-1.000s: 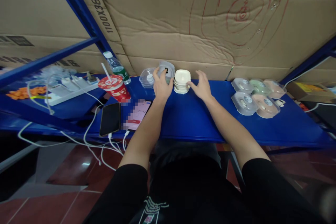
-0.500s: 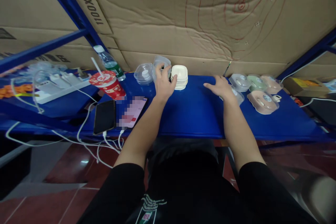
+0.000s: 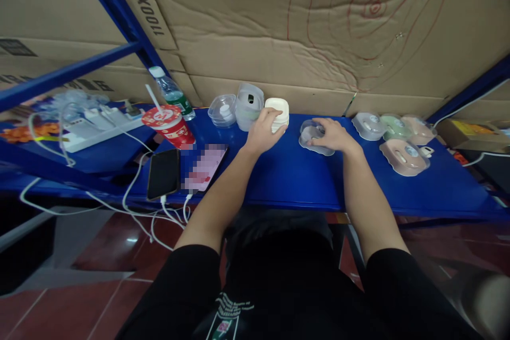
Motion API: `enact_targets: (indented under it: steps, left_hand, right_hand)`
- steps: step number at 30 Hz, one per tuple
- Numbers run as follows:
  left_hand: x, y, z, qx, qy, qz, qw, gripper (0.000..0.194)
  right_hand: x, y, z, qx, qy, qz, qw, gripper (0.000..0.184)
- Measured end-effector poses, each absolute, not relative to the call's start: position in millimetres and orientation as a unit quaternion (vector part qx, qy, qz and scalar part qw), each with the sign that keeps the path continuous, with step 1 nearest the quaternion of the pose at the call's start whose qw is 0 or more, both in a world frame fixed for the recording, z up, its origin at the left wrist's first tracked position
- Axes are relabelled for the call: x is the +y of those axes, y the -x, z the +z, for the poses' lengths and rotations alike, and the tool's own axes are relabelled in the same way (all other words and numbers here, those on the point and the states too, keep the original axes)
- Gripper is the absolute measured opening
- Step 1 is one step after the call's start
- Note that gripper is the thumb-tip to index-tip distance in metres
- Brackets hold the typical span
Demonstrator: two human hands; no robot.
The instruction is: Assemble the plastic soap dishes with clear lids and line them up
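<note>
My left hand point(image 3: 265, 130) has its fingers bent over the front and top of a stack of small cream-coloured square dishes point(image 3: 278, 105). Just left of that hand stands a stack of translucent plastic covers point(image 3: 249, 102) with a dark oval opening, and beside it are clear square containers point(image 3: 222, 111). My right hand point(image 3: 332, 134) grips a clear plastic container point(image 3: 314, 146) from above and its right side. That container rests on or just over the blue tabletop point(image 3: 292, 180); which of the two I cannot tell.
Several lidded containers point(image 3: 405, 156) in grey, green and pink sit at the right. To the left are a red drink cup point(image 3: 171, 127), a water bottle point(image 3: 175, 96), two phones point(image 3: 163, 174) with white cables, and a power strip point(image 3: 101, 127). Cardboard point(image 3: 247, 26) lines the back.
My left hand went from the translucent covers to the cream stack. The clear container moved left, away from the lidded ones, with my right hand on it. The view shifted slightly.
</note>
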State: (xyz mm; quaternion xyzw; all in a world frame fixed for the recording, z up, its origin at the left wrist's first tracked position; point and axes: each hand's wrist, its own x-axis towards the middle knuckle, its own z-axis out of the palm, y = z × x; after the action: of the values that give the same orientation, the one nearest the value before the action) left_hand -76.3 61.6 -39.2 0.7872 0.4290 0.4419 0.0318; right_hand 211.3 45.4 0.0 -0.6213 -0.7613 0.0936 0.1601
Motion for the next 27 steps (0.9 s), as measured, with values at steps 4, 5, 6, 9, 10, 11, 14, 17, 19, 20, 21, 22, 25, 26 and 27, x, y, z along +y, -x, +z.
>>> enact_targets:
  steps: [4, 5, 6, 9, 10, 11, 14, 17, 19, 20, 21, 22, 25, 26, 27]
  left_hand:
    - [54.1, 64.8, -39.1, 0.381, -0.834, 0.398, 0.014, 0.052]
    - [53.1, 62.9, -38.7, 0.372, -0.84, 0.396, 0.007, 0.048]
    - [52.6, 62.0, -37.9, 0.368, -0.84, 0.4, 0.0, 0.041]
    - [54.6, 68.2, -33.3, 0.383, -0.801, 0.46, -0.027, 0.032]
    - [57.0, 73.9, -31.1, 0.4, -0.771, 0.494, -0.037, 0.033]
    - [60.5, 81.4, -28.7, 0.422, -0.732, 0.532, -0.045, 0.034]
    - [76.7, 111.0, -21.4, 0.513, -0.552, 0.656, -0.044, 0.035]
    - [96.2, 140.5, -17.7, 0.551, -0.366, 0.75, 0.001, 0.035]
    - [106.9, 155.1, -18.5, 0.569, -0.278, 0.772, 0.055, 0.043]
    - [111.0, 160.6, -19.9, 0.578, -0.251, 0.773, 0.08, 0.046]
    - [114.2, 165.1, -22.0, 0.587, -0.231, 0.77, 0.098, 0.047]
    - [116.6, 168.8, -24.6, 0.595, -0.221, 0.765, 0.11, 0.047]
    - [120.7, 175.6, -33.9, 0.62, -0.234, 0.739, 0.121, 0.049]
    - [121.7, 176.7, -36.9, 0.628, -0.245, 0.728, 0.125, 0.051]
    - [122.6, 177.4, -39.4, 0.634, -0.258, 0.718, 0.129, 0.052]
  right_hand:
    - [34.8, -197.3, 6.6, -0.797, 0.481, 0.225, 0.29, 0.088]
    - [31.9, -193.3, 8.0, -0.799, 0.45, 0.266, 0.297, 0.088]
    - [29.3, -189.4, 9.3, -0.799, 0.428, 0.301, 0.298, 0.09]
    - [26.7, -181.0, 11.2, -0.792, 0.392, 0.341, 0.32, 0.097]
    - [27.9, -180.1, 11.1, -0.787, 0.388, 0.334, 0.344, 0.098]
    - [30.0, -180.4, 10.6, -0.78, 0.389, 0.316, 0.376, 0.098]
    - [39.7, -187.7, 6.8, -0.749, 0.434, 0.212, 0.453, 0.09]
    - [49.9, -198.8, 0.1, -0.731, 0.495, 0.101, 0.459, 0.081]
    - [54.5, -204.4, -5.0, -0.731, 0.515, 0.063, 0.443, 0.074]
    - [56.0, -206.2, -7.3, -0.734, 0.521, 0.055, 0.433, 0.071]
    - [57.0, -207.3, -9.3, -0.736, 0.526, 0.05, 0.423, 0.068]
    - [57.5, -207.9, -10.7, -0.739, 0.529, 0.047, 0.414, 0.067]
    - [57.3, -207.3, -12.2, -0.746, 0.536, 0.046, 0.392, 0.065]
    - [57.0, -207.1, -12.1, -0.747, 0.538, 0.045, 0.387, 0.064]
    - [57.0, -207.2, -11.8, -0.748, 0.54, 0.044, 0.383, 0.064]
